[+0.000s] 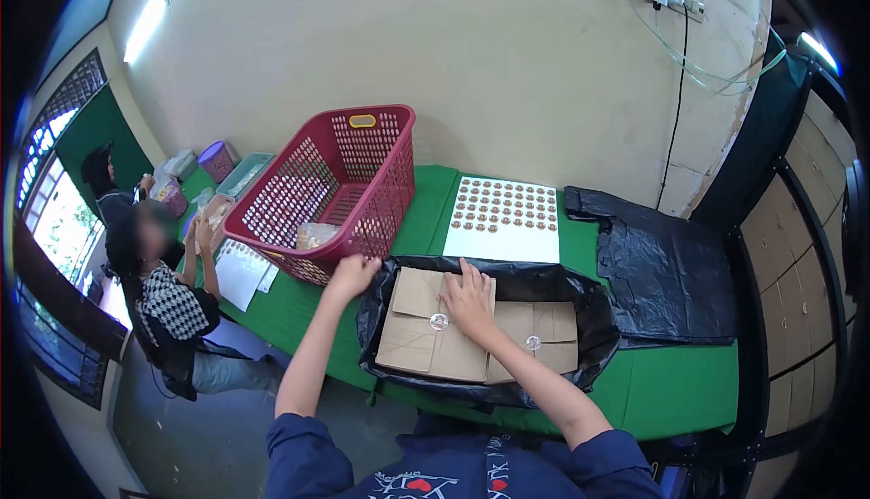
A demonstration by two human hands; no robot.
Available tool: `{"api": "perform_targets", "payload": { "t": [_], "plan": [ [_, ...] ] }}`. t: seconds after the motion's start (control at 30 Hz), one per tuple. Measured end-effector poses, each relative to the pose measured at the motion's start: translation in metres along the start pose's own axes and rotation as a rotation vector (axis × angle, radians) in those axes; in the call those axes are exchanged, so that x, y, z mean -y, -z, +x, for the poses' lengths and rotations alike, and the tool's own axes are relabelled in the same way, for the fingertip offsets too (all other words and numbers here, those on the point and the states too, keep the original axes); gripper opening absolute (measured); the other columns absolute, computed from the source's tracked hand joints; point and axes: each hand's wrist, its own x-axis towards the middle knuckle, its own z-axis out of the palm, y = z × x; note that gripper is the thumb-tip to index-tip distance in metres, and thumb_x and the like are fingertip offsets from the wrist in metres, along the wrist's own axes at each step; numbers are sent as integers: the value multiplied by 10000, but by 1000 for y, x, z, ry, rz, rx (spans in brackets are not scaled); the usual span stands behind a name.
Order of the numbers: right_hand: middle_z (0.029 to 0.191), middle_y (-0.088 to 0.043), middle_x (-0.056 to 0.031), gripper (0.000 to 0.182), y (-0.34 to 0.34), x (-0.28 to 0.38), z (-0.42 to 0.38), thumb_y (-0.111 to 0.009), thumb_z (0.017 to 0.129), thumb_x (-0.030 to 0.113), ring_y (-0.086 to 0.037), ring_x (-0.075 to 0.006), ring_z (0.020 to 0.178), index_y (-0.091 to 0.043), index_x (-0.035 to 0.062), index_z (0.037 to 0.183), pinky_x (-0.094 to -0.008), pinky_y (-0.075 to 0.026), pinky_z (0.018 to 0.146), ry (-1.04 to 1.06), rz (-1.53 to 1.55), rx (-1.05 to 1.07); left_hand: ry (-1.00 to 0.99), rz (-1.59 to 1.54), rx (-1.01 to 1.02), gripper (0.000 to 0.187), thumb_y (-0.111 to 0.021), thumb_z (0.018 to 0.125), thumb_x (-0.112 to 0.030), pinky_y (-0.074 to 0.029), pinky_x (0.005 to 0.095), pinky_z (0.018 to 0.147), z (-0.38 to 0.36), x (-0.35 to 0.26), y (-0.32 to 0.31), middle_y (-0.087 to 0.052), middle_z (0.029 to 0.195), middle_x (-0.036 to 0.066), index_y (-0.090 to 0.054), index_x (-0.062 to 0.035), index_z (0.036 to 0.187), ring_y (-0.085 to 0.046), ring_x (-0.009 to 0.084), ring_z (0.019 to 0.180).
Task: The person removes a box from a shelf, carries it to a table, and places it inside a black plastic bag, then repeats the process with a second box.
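Two bare hands work low in the centre of the frame over a green table (689,381). The right hand (468,300) lies flat, fingers spread, pressing on brown paper bags (426,340) stacked inside a black plastic-lined box (589,318). The left hand (352,274), fingers curled, grips the near rim of a red basket (362,173) just left of the box. A sheet of round stickers (506,218) lies above the box. Another person (168,304) sits at far left.
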Motion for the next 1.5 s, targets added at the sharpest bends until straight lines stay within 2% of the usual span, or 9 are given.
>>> {"api": "perform_targets", "payload": {
  "t": [0.1,0.33,0.53,0.9,1.0,1.17,1.27,1.4,1.5],
  "plan": [
    [1357,-354,-229,419,-1,-1,1,-615,816,286,-318,-354,1258,-510,90,1171,-537,-221,1009,-4,-3,4,155,-4,171,466,-657,793,-421,-466,401,616,-20,-13,-5,-614,680,206,-624,40,731,-604,295,629],
    [1345,-376,-215,406,13,-1,5,-597,827,314,-334,-339,1249,-527,111,1171,-538,-219,1004,-37,13,29,47,-17,-179,233,-750,670,-133,-454,357,604,-39,-16,41,-594,696,131,-593,7,769,-593,248,662],
    [1355,-360,-237,420,2,3,7,-595,828,313,-327,-357,1252,-516,112,1188,-566,-208,1011,-30,-19,44,-148,-245,-257,283,-713,700,-125,-463,382,712,-28,-17,20,-568,833,125,-568,-15,917,-577,285,811],
    [1269,-429,-203,361,27,1,9,-638,787,225,-418,-329,1167,-552,79,1106,-488,-247,993,-82,239,-114,-134,-396,-557,260,-708,776,-195,-471,344,597,-36,-42,23,-562,686,138,-588,32,810,-577,262,601],
    [1234,-432,-209,494,51,-6,-4,-688,771,305,-474,-308,1093,-496,29,1133,-442,-362,899,-314,424,-196,139,-149,-332,366,-718,776,-316,-443,308,530,-79,-47,49,-544,564,100,-607,28,723,-539,170,519],
    [1286,-366,-273,884,73,-17,-66,-725,746,432,-449,-315,1162,-250,-18,1341,-380,-438,885,-741,906,244,396,-110,269,628,-667,731,-566,-485,360,570,-160,-22,34,-593,564,169,-623,50,617,-596,249,538],
    [1341,-308,-300,976,72,-4,-85,-696,768,421,-356,-367,1257,-107,-19,1410,-412,-343,1018,-646,990,350,425,-354,156,490,-680,799,-375,-354,266,444,-181,-18,19,-486,486,35,-515,1,533,-435,75,465],
    [1363,-302,-291,915,48,2,-92,-657,806,361,-320,-376,1278,-98,-31,1416,-423,-265,1067,-526,862,251,448,-651,-23,343,-686,798,-147,-287,234,423,-188,-21,37,-457,500,-27,-463,-42,560,-380,26,466],
    [1367,-306,-293,911,57,5,-95,-663,800,370,-323,-365,1286,-121,-24,1417,-417,-266,1067,-532,829,268,451,-523,-9,325,-674,810,-144,-296,230,433,-188,-20,47,-457,503,-23,-479,-32,576,-383,28,473]
  ]
}}
